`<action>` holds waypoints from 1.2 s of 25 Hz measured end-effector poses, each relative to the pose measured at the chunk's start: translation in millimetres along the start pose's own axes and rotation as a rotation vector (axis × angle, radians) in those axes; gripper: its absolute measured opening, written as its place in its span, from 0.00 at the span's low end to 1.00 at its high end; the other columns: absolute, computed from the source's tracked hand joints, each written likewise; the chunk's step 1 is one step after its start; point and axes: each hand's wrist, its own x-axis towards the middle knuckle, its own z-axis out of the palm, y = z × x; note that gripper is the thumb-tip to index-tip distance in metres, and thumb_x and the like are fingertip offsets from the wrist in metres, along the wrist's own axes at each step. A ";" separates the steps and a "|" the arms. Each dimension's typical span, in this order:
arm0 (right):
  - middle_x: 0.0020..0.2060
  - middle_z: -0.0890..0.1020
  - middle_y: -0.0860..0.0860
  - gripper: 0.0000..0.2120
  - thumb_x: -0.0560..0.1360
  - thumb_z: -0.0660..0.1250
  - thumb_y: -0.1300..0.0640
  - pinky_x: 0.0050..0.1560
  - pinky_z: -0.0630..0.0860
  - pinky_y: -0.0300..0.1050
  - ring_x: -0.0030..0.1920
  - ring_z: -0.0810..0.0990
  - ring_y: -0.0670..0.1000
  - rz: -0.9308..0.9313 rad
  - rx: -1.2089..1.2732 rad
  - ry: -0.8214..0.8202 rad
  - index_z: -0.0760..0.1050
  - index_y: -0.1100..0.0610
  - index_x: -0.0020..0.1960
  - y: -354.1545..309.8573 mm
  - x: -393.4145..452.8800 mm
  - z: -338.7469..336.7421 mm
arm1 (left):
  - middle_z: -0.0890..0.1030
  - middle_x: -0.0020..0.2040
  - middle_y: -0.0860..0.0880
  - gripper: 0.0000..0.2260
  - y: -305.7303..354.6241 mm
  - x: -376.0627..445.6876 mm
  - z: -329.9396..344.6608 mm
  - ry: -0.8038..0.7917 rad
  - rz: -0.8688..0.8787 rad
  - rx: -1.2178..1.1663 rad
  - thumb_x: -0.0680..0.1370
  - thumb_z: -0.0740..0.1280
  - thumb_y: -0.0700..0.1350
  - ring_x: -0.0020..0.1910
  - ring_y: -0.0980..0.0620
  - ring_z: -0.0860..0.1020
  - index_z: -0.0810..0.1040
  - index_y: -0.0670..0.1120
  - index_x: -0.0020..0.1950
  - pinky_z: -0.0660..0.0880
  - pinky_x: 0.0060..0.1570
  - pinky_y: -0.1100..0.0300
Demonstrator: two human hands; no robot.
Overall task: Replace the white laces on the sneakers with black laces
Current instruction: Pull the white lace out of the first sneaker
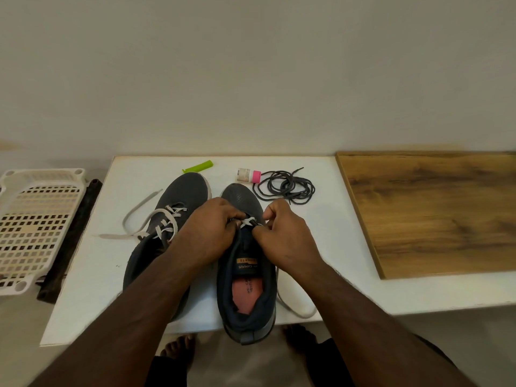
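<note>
both hands [215, 233] [282, 236] curled over right sneaker [248, 289], grips pinching white lace [249, 220]

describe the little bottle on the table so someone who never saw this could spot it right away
Start at the white table and go to its far edge, past the toe of the right sneaker. The small bottle lies on its side there, just left of the coiled black laces. Only it has a bright pink cap.

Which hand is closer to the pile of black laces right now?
Right. The right hand pinches the white lace on the right sneaker, just below the black laces. The left hand is farther left.
</note>
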 end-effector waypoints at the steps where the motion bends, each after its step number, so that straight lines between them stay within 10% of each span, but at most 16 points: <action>1: 0.36 0.78 0.47 0.09 0.73 0.67 0.56 0.39 0.73 0.46 0.37 0.76 0.49 -0.014 0.002 0.005 0.67 0.50 0.48 0.3 -0.2 0.2 | 0.81 0.57 0.48 0.12 -1.3 1.2 2.0 0.003 -0.015 -0.002 0.79 0.66 0.41 0.59 0.51 0.75 0.83 0.48 0.61 0.63 0.54 0.65; 10: 0.36 0.77 0.47 0.08 0.73 0.67 0.55 0.36 0.68 0.43 0.36 0.74 0.48 -0.018 -0.046 -0.029 0.68 0.51 0.46 2.4 0.4 -1.7 | 0.77 0.44 0.50 0.06 -11.3 7.0 5.5 0.090 -0.165 -0.103 0.78 0.65 0.38 0.45 0.52 0.75 0.76 0.48 0.43 0.66 0.44 0.58; 16: 0.34 0.76 0.46 0.08 0.72 0.67 0.55 0.37 0.67 0.43 0.36 0.74 0.48 -0.016 -0.052 -0.041 0.67 0.50 0.42 2.0 0.6 0.5 | 0.75 0.53 0.53 0.06 -9.2 3.3 5.2 -0.016 0.002 -0.068 0.78 0.69 0.44 0.55 0.56 0.72 0.82 0.50 0.54 0.65 0.53 0.63; 22: 0.35 0.77 0.46 0.07 0.73 0.67 0.54 0.38 0.68 0.43 0.38 0.75 0.48 -0.004 -0.064 -0.050 0.68 0.50 0.42 3.0 1.1 0.8 | 0.77 0.46 0.50 0.05 -21.1 11.4 -8.4 0.254 -0.173 -0.046 0.78 0.66 0.39 0.49 0.52 0.73 0.79 0.47 0.44 0.61 0.46 0.62; 26: 0.36 0.78 0.46 0.06 0.72 0.66 0.54 0.39 0.70 0.44 0.38 0.76 0.48 -0.002 -0.049 -0.046 0.69 0.50 0.42 1.5 0.4 2.6 | 0.79 0.53 0.54 0.06 -14.2 3.6 0.1 0.016 -0.006 -0.053 0.78 0.69 0.47 0.54 0.55 0.74 0.81 0.51 0.55 0.68 0.54 0.60; 30: 0.35 0.78 0.46 0.06 0.72 0.66 0.54 0.39 0.70 0.44 0.38 0.76 0.48 -0.003 -0.062 -0.047 0.69 0.51 0.42 2.0 0.3 3.1 | 0.76 0.47 0.52 0.06 -10.9 6.2 2.6 0.066 -0.045 -0.034 0.77 0.68 0.41 0.49 0.52 0.75 0.77 0.51 0.43 0.71 0.50 0.57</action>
